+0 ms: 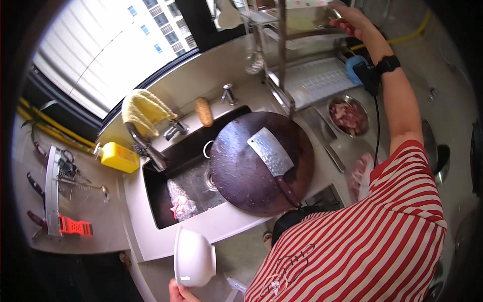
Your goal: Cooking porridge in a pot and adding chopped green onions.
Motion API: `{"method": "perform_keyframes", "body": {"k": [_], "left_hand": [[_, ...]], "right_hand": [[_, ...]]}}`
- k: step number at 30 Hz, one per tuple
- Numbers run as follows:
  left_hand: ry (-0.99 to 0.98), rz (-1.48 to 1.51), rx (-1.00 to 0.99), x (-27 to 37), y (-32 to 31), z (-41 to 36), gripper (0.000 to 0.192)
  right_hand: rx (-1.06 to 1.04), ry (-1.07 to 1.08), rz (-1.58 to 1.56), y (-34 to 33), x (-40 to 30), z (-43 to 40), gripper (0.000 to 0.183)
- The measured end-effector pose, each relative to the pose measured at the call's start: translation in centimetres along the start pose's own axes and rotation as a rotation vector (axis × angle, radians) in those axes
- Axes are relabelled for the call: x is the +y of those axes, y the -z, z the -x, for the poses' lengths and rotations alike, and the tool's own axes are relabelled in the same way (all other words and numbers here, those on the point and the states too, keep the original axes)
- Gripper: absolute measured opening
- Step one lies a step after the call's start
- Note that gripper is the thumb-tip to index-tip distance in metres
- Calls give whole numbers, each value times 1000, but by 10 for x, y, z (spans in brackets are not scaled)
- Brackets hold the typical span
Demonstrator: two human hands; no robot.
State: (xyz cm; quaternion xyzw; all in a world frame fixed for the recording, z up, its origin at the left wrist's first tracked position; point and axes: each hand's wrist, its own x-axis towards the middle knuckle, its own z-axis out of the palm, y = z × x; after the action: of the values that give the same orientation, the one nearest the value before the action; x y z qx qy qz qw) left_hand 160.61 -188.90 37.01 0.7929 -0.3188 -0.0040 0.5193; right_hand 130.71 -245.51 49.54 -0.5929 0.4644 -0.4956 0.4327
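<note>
My left hand (182, 292) grips a white bowl (193, 258) by its rim. The bowl is tipped on its side in front of the sink counter. My right arm stretches up to the far right, and my right hand (351, 22) is at the upper shelf of a dish rack (282, 49). Its fingers are curled beside a shiny edge; blur hides whether they hold it. Between my hands, a round dark chopping board (241, 166) lies over the sink's right part. On it rests a cleaver (269, 151) with a hammered blade and dark handle.
A plastic-wrapped package (181, 200) lies in the sink (151, 204). Metal bowl (349, 115) of sliced meat, a knife (334, 158) and bagged meat (358, 175) sit right of the board. A faucet (145, 147) with yellow cloth (145, 109), a yellow bottle (120, 157) and knife rack (53, 192) stand left.
</note>
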Motion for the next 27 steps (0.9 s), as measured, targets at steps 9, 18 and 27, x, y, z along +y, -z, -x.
{"method": "perform_keyframes", "body": {"k": [9, 18, 27], "left_hand": [[-555, 346, -536, -1, -66, -92, 10], [-1510, 742, -890, 42, -132, -26, 15], [-725, 1040, -1299, 48, -169, 116, 63]], "right_hand": [[-469, -144, 320, -23, -67, 261, 48], [-270, -796, -445, -63, -8, 479, 65], [314, -658, -325, 10, 9, 621, 39]]}}
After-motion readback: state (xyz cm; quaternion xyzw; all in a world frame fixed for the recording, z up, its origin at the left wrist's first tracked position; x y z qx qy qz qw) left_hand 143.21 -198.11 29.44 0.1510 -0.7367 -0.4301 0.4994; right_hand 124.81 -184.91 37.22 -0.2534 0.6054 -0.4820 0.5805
